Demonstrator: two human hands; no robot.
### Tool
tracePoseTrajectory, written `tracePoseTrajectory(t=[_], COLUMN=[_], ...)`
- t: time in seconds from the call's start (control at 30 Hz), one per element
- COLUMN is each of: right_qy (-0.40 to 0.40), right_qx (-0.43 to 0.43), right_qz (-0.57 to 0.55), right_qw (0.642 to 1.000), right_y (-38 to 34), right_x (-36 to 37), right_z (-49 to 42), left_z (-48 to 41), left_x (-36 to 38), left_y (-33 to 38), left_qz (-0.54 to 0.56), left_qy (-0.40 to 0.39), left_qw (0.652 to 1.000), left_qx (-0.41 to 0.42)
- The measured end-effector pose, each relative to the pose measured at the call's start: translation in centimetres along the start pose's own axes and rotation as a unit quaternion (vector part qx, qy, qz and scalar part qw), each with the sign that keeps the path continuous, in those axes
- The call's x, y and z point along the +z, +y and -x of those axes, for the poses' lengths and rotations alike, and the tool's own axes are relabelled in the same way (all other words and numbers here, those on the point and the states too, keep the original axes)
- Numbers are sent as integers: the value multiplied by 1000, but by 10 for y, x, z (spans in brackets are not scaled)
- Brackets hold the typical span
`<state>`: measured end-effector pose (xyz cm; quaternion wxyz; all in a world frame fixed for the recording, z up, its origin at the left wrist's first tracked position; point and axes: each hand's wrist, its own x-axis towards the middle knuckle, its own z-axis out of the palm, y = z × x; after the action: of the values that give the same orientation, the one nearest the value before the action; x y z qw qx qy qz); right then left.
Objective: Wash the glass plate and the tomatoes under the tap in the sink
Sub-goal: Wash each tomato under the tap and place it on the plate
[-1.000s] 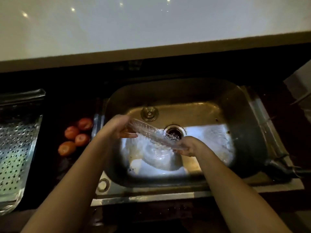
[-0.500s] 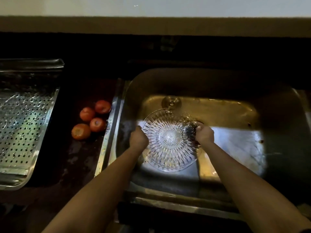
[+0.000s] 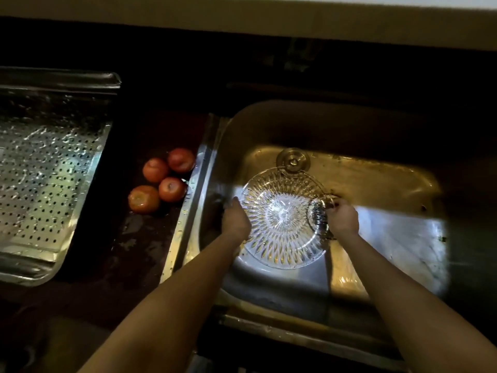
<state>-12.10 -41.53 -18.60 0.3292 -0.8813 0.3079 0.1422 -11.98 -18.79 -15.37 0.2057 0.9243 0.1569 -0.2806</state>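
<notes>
A round cut-glass plate [image 3: 282,219] faces up at me inside the steel sink [image 3: 376,173], held above the basin floor. My left hand [image 3: 235,220] grips its left rim. My right hand [image 3: 341,218] grips its right rim, over the drain. Several red tomatoes [image 3: 161,180] lie in a cluster on the dark counter just left of the sink's edge. No tap or running water shows in the frame.
A perforated steel tray [image 3: 51,184] lies on the counter at the far left. A round overflow fitting [image 3: 293,160] sits on the sink's back wall. The dark counter [image 3: 129,254] around the tomatoes looks wet. A pale wall ledge [image 3: 242,20] runs along the top.
The plate went from tilted edge-on under splashing water to flat and facing me, both hands still on its rim. The view has dropped and shifted left, bringing the tomatoes and tray closer.
</notes>
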Motion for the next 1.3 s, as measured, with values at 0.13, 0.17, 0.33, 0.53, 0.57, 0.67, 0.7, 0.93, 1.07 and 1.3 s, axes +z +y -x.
tracePoseTrajectory(t=[0.13, 0.17, 0.33, 0.53, 0.57, 0.67, 0.7, 0.93, 1.07, 1.3], right_qy=[-49, -54, -18, -88, -99, -119, -124, -127, -121, -164], right_qx=[-14, -23, -161, -351, -387, -457, -468, -475, -478, -464], right_qz=[54, 84, 161, 35, 28, 30, 34, 42, 38, -20], right_qw=[997, 995, 974, 931, 916, 881, 874, 869, 869, 870], right_y=[-12, -17, -69, -154, -166, -196, -203, -218, -219, -219], right_x=[-6, -8, -25, -23, -20, -4, 2, 32, 36, 24], right_z=[4, 7, 37, 101, 110, 132, 138, 149, 149, 147], left_z=[15, 21, 70, 116, 118, 117, 116, 107, 101, 97], left_x=[-19, -27, -82, -127, -129, -126, -123, -104, -102, -99], left_y=[5, 7, -3, -57, -64, -83, -90, -114, -118, -123], left_qz=[14, 25, 118, 90, 63, -61, -108, -268, -270, -263], left_qy=[-6, -6, 18, 113, 115, 111, 116, 145, 143, 148], left_qw=[999, 999, 984, 969, 962, 932, 918, 867, 861, 851], left_qx=[32, 48, 133, 202, 240, 341, 364, 395, 407, 429])
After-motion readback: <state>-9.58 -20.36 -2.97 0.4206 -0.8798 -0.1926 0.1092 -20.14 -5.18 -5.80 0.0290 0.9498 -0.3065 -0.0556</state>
